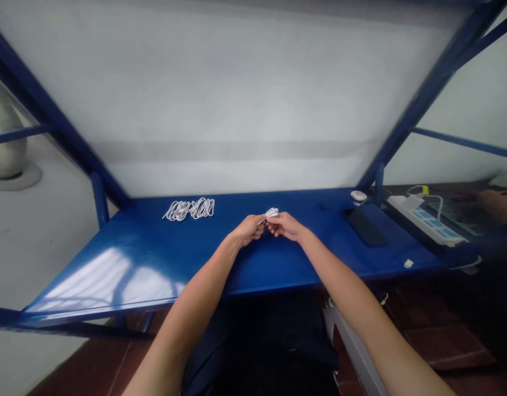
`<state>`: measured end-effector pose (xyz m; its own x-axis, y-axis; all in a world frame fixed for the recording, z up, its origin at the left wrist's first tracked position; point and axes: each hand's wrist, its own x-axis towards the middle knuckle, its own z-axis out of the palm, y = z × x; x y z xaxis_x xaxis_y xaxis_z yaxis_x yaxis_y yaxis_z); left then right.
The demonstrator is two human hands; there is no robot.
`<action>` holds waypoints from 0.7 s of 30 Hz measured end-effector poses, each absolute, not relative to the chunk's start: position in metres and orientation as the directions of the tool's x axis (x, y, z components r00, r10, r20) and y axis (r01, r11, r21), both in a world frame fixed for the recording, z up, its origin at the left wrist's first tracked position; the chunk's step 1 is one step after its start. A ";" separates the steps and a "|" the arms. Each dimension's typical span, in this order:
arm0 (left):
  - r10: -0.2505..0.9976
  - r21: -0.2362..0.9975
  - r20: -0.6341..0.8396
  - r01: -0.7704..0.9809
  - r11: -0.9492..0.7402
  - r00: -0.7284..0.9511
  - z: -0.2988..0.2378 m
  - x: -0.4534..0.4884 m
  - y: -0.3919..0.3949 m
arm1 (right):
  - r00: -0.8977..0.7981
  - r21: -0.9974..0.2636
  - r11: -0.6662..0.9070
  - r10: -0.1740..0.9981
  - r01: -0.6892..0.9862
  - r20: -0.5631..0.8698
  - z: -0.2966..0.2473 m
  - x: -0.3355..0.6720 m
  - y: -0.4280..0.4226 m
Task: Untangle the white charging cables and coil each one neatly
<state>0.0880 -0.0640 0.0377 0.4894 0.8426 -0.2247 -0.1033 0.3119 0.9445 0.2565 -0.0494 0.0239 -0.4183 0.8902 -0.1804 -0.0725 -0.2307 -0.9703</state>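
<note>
A small folded bundle of white cable (272, 212) is held between my two hands, just above the blue table (212, 258). My left hand (250, 229) pinches its left end between thumb and curled fingers. On the other side, my right hand (284, 226) grips the bundle with thumb and fingertips. The hands almost touch, and part of the cable is hidden inside them. Farther left on the table lie two coiled white cables, one bundle (178, 210) beside the other (202, 208).
To the right lie a dark phone (365, 226), a small white round item (358, 196) and a white plug-like piece (408, 263). A white power strip (429, 220) with blue sockets stands beyond. Another person's hand (497, 202) shows at the far right. Blue frame posts flank the table.
</note>
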 end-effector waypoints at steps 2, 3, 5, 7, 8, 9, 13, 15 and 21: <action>0.835 0.925 -0.253 -0.132 0.358 0.488 0.038 0.087 -0.063 | -0.378 -0.988 -0.150 0.918 -0.045 -0.122 0.022 0.255 -0.049; 0.830 0.914 -0.273 -0.138 0.382 0.487 0.038 0.087 -0.062 | -0.355 -0.995 -0.095 0.931 -0.024 -0.081 0.022 0.254 -0.050; 0.819 0.891 -0.318 -0.144 0.430 0.478 0.039 0.086 -0.061 | -0.310 -0.998 0.036 0.951 0.044 0.021 0.021 0.252 -0.051; 0.810 0.870 -0.356 -0.151 0.469 0.466 0.040 0.087 -0.061 | -0.284 -0.973 0.168 0.951 0.159 0.118 0.020 0.250 -0.053; 0.806 0.861 -0.372 -0.153 0.484 0.460 0.040 0.087 -0.061 | -0.275 -0.946 0.232 0.947 0.226 0.166 0.020 0.249 -0.055; 0.805 0.855 -0.384 -0.155 0.494 0.452 0.041 0.088 -0.062 | -0.267 -0.910 0.294 0.939 0.292 0.218 0.020 0.249 -0.056; 0.814 0.843 -0.410 -0.169 0.510 0.412 0.041 0.092 -0.062 | -0.245 -0.724 0.488 0.872 0.488 0.424 0.018 0.247 -0.058; 0.830 0.844 -0.410 -0.188 0.502 0.378 0.041 0.093 -0.062 | -0.246 -0.653 0.515 0.852 0.555 0.462 0.017 0.247 -0.059; 0.870 0.855 -0.397 -0.227 0.466 0.292 0.041 0.095 -0.061 | -0.298 -0.578 0.611 0.782 0.541 0.548 0.016 0.246 -0.063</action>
<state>0.0945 -0.0614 0.0405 0.2922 0.8701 -0.3970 -0.2267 0.4663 0.8551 0.2464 -0.0633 0.0160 -0.2983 0.7817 0.5477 0.5406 0.6113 -0.5780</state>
